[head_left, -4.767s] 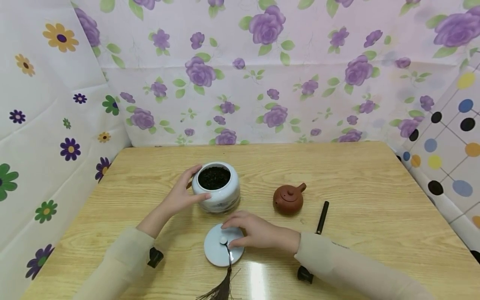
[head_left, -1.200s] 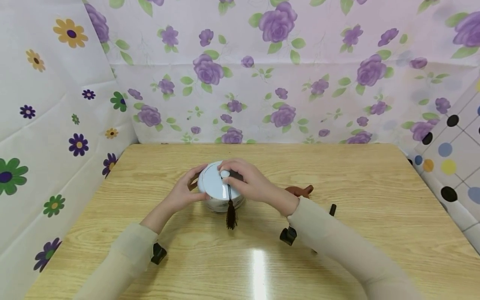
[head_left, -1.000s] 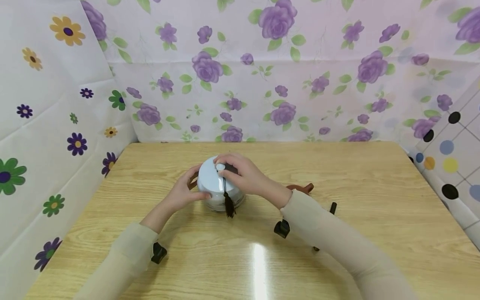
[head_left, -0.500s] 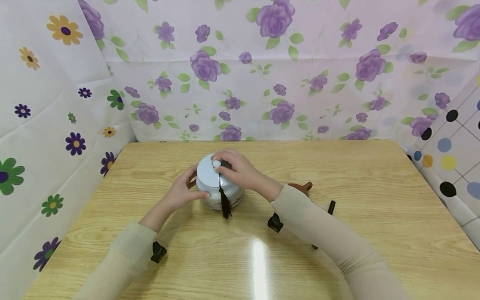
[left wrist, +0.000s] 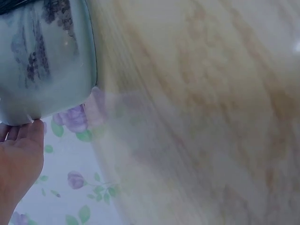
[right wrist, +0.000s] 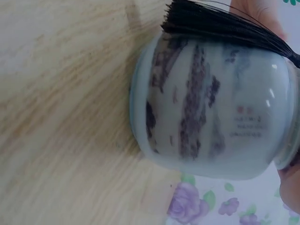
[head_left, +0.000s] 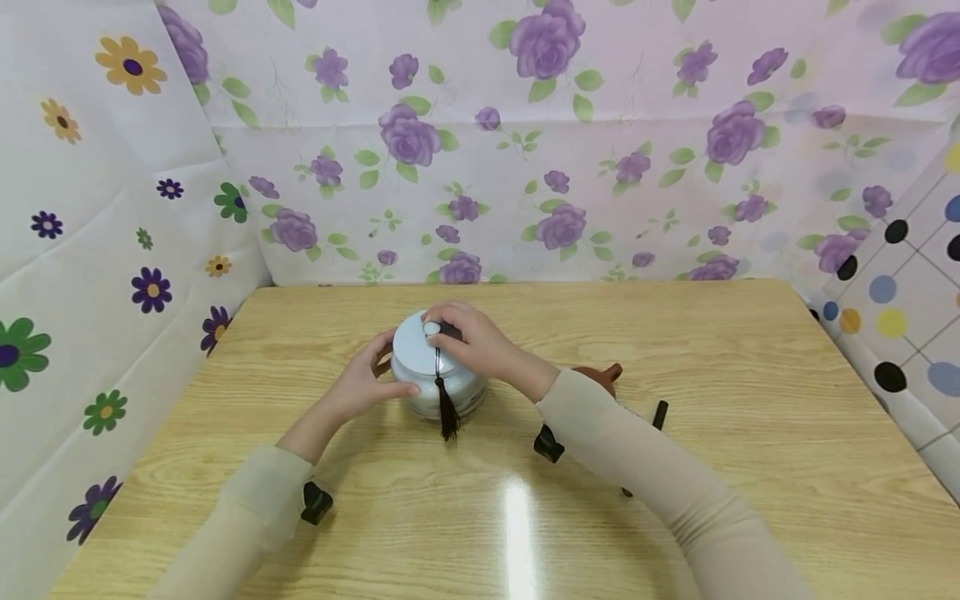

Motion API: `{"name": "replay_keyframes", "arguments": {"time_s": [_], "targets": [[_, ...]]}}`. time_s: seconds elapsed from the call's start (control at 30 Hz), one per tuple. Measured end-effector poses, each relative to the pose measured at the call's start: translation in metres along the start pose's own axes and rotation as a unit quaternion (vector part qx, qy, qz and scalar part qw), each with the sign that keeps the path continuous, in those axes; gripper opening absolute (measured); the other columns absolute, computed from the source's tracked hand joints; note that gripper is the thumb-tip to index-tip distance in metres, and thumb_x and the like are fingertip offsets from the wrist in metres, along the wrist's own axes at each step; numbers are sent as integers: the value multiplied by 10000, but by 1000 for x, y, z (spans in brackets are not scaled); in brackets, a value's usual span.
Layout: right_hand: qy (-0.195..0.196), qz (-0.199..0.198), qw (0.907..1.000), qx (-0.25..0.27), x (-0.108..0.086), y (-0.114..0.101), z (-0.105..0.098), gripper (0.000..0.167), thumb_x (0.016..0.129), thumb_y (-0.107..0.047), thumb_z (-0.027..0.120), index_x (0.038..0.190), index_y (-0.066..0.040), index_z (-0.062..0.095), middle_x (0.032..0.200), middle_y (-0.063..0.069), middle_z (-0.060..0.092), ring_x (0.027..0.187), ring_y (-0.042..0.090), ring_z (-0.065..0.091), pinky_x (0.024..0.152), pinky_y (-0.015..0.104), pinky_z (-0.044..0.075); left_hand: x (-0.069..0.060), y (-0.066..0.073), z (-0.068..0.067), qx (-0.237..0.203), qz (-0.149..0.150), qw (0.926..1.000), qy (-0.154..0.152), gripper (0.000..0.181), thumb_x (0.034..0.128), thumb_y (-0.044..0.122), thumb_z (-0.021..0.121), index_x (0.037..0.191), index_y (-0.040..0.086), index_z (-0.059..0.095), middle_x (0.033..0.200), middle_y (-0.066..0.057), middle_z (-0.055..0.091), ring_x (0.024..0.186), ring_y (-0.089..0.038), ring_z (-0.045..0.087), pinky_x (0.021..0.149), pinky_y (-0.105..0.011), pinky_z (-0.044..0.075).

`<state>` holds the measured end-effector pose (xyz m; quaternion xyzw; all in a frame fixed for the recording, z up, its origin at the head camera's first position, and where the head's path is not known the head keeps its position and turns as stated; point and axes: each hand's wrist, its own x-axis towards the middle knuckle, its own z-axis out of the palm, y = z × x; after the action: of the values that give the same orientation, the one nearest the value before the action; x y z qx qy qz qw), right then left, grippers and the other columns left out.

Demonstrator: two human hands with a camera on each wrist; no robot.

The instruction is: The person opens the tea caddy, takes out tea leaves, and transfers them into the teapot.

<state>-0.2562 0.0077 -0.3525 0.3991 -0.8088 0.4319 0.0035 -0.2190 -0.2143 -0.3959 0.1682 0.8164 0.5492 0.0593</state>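
Note:
A white porcelain tea jar (head_left: 431,402) stands on the table with its pale round lid (head_left: 411,343) on the mouth. My left hand (head_left: 358,388) holds the jar's left side, thumb in front and fingers round the back. Thumb and fingers of my right hand (head_left: 483,343) pinch the lid's small white knob (head_left: 432,328). A dark tassel (head_left: 447,410) hangs from the knob down the jar's front. The right wrist view shows dark painted marks and small lettering on the jar (right wrist: 201,108). The tea leaves seen earlier are hidden under the lid.
Partly behind my right sleeve is a reddish-brown clay teapot (head_left: 603,377). A thin dark stick (head_left: 660,414) lies on the wooden table (head_left: 420,517), its middle hidden by that sleeve. Flowered cloth (head_left: 510,200) hangs behind the table.
Several seconds ago the lid lay on the table before the open jar. My right hand has carried it up onto the jar's mouth. My left hand has stayed on the jar.

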Motion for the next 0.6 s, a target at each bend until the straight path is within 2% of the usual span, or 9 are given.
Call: {"name": "replay_keyframes", "arguments": {"time_s": [0.13, 0.3, 0.43, 0.6], "targets": [[-144, 88, 9999, -25, -1, -2, -5, 298, 940, -146, 602, 1194, 10, 601, 1293, 168, 566, 1262, 288, 488, 1088, 367, 398, 1, 5, -1, 217, 134, 9996, 73, 856, 809, 80, 753, 1493, 34, 241, 1515, -181, 291, 1405, -362, 246, 1125, -587, 263], [-268, 353, 9989, -130, -4, 2, -11, 525, 905, -241, 661, 1344, 1, 502, 1393, 164, 489, 1295, 289, 451, 1079, 407, 404, 6, 16, -2, 393, 355, 9986, 88, 833, 834, 104, 735, 1508, 98, 245, 1547, -133, 248, 1424, -321, 218, 1145, -550, 255], [-397, 628, 9971, -171, -10, 13, -11, 721, 842, -279, 736, 1424, -11, 405, 1491, 152, 371, 1378, 294, 345, 1132, 432, 335, 10, 22, -1, 488, 471, 9977, 68, 806, 839, 139, 735, 1503, 125, 278, 1560, -106, 238, 1433, -292, 217, 1158, -522, 249], [-551, 746, 9956, 103, -16, 24, -7, 920, 766, -289, 805, 1484, -29, 294, 1564, 113, 238, 1446, 268, 208, 1173, 439, 256, 14, 20, -1, 510, 499, 9974, -55, 812, 847, 120, 721, 1510, 90, 254, 1573, -134, 196, 1428, -332, 226, 1151, -538, 249]]}}
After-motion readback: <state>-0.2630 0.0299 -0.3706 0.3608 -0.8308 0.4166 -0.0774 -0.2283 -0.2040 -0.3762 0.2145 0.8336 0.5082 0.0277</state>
